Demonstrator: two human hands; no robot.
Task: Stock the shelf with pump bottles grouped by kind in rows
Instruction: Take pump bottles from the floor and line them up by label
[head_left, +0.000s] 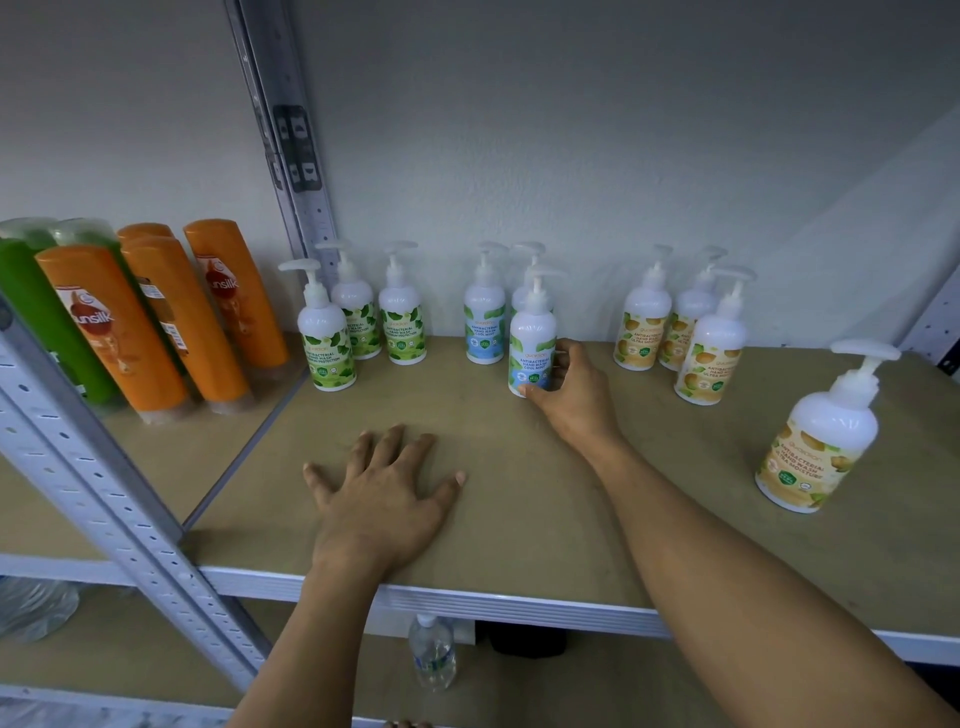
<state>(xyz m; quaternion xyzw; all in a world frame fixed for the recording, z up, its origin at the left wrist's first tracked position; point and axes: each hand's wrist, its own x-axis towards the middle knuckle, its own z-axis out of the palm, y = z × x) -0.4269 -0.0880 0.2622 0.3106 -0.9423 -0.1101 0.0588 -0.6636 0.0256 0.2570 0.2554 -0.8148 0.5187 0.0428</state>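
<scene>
Gripping blue bottle (531, 343) with my right hand (574, 395), fingers curled round its base. Bottle upright on shelf (519, 519), just in front of blue pair (485, 322) at back. Left hand (382, 499) flat on shelf, fingers spread, holding nothing. Green bottles (358, 322) left, yellow bottles (685, 332) right, stray yellow one (810, 447) nearer front. Shampoo (156, 322) in next bay.

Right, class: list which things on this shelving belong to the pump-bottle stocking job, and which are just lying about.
Job: green-label pump bottles; blue-label pump bottles; held blue-label bottle in the right hand; yellow-label pump bottles; stray yellow-label bottle; shelf board.
Lying about: orange shampoo bottles; green bottles; water bottle below.
</scene>
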